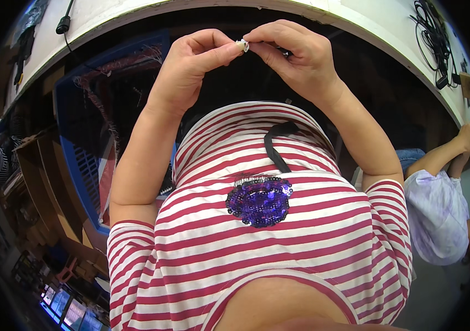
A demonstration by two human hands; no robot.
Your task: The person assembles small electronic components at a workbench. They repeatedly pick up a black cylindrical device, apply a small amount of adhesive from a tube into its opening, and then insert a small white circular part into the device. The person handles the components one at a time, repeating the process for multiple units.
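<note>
A small white piece (pixel 245 46) sits between my fingertips, just short of the worktable's edge; it is too small to tell its kind. My left hand (pixel 189 65) pinches one side between thumb and forefinger. From the other side, the thumb and forefinger of my right hand (pixel 304 59) close on it too. Both hands are raised in front of my striped shirt, with the forearms spread apart. A small dark thing (pixel 287 53) shows beside my right fingers, and I cannot make out what it is.
The white worktable (pixel 351 14) curves across the top. A coil of black cable (pixel 432 41) lies on its right, a black cord (pixel 64 24) on its left. A blue plastic basket (pixel 75 160) holding fabric stands left, near cardboard boxes (pixel 52 182). Another person (pixel 439 215) is at the right.
</note>
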